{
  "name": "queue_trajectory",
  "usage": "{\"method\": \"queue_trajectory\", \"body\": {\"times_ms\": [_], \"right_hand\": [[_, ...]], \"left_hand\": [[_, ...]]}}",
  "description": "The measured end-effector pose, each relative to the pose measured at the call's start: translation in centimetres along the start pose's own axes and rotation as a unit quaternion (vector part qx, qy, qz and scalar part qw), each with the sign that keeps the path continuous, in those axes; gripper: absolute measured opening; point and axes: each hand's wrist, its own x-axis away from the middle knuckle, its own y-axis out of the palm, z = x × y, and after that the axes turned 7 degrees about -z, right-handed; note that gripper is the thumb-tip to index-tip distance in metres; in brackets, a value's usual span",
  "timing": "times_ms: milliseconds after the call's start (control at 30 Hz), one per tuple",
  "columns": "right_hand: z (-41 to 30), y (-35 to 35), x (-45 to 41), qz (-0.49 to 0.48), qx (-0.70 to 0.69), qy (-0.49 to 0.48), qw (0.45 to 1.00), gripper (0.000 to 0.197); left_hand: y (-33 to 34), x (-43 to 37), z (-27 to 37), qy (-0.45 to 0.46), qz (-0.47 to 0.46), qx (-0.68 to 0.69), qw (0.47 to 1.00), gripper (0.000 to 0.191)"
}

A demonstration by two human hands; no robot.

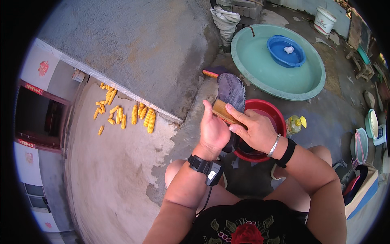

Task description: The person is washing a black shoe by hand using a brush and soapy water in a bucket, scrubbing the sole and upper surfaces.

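My right hand (259, 129) grips a wooden scrubbing brush (225, 110) with reddish bristles facing down. Palm up, my left hand (214, 132) has its thumb raised beside the brush; its fingers are hidden behind it. Just beyond the brush lies a wet, dark grey shoe (232, 88), its near end covered. Farther off is a dark item with an orange and pink edge (210, 73), possibly another shoe. Under my right hand a red plastic basin (278, 117) stands on the ground, its contents mostly hidden. A dark piece (230, 145) shows below my left hand, too covered to identify.
A large green tub (259, 61) holds a blue basin (281, 59) ahead. Right of the red basin stands a yellow pump bottle (294, 125). Corn cobs (134, 114) lie along a low wall (146, 61) at left. A white bucket (325, 20) stands farther back.
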Motion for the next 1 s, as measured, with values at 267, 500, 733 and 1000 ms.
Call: {"method": "queue_trajectory", "body": {"times_ms": [267, 500, 733, 1000], "right_hand": [[-2.0, 0.8, 0.7, -0.032, -0.005, -0.025, 0.999, 0.052], [-0.2, 0.1, -1.7, 0.061, 0.048, 0.008, 0.997, 0.053], [2.2, -1.5, -3.4, 0.111, 0.082, 0.042, 0.990, 0.050], [2.2, -1.5, -3.0, 0.109, 0.098, 0.031, 0.989, 0.051]], "left_hand": [[-2.1, 0.4, 0.2, -0.016, -0.022, 0.077, 0.997, 0.052], [2.4, 0.2, 0.6, -0.042, 0.003, 0.051, 0.998, 0.054], [0.5, -0.3, 0.6, -0.056, -0.051, 0.072, 0.994, 0.059], [0.5, 0.0, 0.5, -0.046, -0.032, 0.034, 0.998, 0.050]]}}
